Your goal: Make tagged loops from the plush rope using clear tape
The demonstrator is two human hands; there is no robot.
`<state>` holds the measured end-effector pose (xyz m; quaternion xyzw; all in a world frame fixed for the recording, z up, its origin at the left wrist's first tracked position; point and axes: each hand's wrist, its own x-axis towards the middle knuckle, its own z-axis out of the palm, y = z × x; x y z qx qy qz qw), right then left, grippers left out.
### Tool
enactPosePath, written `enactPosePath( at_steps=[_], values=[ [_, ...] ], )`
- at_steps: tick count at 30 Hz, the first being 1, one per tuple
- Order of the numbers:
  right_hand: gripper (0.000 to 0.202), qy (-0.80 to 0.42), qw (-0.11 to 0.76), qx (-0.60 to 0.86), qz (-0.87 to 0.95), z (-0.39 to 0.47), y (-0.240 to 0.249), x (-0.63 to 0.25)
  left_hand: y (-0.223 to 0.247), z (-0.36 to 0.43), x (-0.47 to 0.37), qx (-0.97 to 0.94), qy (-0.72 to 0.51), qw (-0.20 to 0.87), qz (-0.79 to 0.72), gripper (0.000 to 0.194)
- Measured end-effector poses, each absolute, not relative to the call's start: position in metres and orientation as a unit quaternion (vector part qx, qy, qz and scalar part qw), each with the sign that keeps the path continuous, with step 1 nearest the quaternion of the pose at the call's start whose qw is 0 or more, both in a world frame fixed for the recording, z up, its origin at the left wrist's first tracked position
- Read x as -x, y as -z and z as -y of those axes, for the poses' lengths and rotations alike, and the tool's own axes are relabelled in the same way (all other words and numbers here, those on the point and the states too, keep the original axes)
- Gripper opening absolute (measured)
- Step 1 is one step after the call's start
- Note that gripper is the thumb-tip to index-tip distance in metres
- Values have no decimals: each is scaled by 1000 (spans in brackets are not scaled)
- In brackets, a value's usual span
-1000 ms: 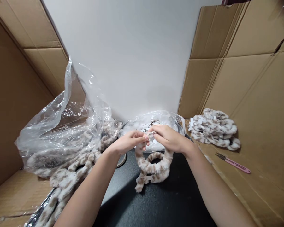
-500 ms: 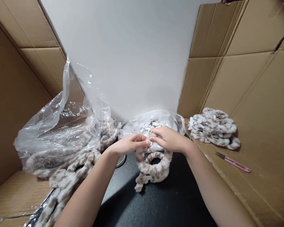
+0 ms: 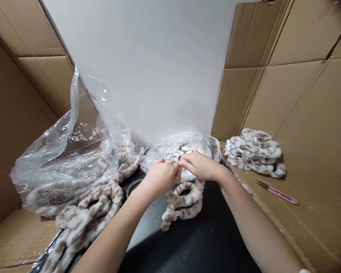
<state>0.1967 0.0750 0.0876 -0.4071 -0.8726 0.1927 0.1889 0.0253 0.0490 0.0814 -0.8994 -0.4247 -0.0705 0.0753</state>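
Note:
My left hand point(image 3: 164, 176) and my right hand point(image 3: 200, 166) meet at the middle, fingers closed in pinches on the top of a fluffy white-and-brown spotted band point(image 3: 199, 186). The pinched part is mostly hidden by the fingers. The held band's lower part hangs below my hands, in front of another fluffy spotted band point(image 3: 189, 213) that lies on the black tabletop point(image 3: 204, 242). A small pale tag point(image 3: 176, 214) shows on the lying band, beside a short furry end. Just behind my hands lies a clear plastic bag point(image 3: 156, 156) with white-and-dark tags in it.
At left, a large clear bag point(image 3: 74, 151) holds more spotted bands, and loose ones point(image 3: 88, 216) spill beside my left forearm. Tagged bands are piled point(image 3: 254, 151) on cardboard at right, near pink thread snips point(image 3: 278, 193). A roll of tape point(image 3: 132, 186) sits behind my left wrist. Cardboard walls point(image 3: 307, 98) stand on both sides.
My left hand has turned over, its back now facing up and its fingers curled in. The held band's lower loop has drawn up towards my hands. The view has shifted slightly.

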Motion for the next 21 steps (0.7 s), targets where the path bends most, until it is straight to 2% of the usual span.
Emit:
enactPosePath(
  at_steps=[7,10,12,14,18,21],
  values=[
    [30,-224,201,414,859,-78,-87,-197,-70,-56,-26,900,116,184,378,29],
    [28,-245,202,428,846,-79,-88,-199,-65,-59,-28,900,133,180,375,32],
    [20,-280,215,433,829,-79,-90,-202,-63,-61,-28,909,152,112,372,33],
    [15,-316,242,428,812,-78,-93,-208,-61,-63,-27,912,188,-22,365,37],
    [28,-330,310,406,794,-78,-99,-220,-57,-67,-22,843,265,-331,331,51],
    [36,-335,337,375,796,-76,-103,-225,-56,-69,-22,782,296,-454,308,55]
  ],
)
